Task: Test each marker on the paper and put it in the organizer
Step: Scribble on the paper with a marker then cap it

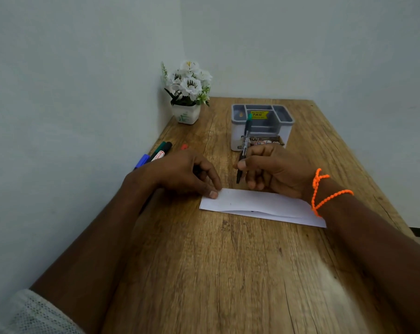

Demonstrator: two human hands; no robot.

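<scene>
marker (pixel 243 150) gripped in right hand (pixel 275 169)

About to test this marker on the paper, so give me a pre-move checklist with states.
1. Right hand grips the slim black marker with green end: ok.
2. Marker tip uncapped: cannot tell.
3. Left hand pins the white folded paper at its corner: ok.
4. Tip over paper: not ok, just beyond its far edge.
5. Grey plastic organizer upright behind: ok.
</scene>
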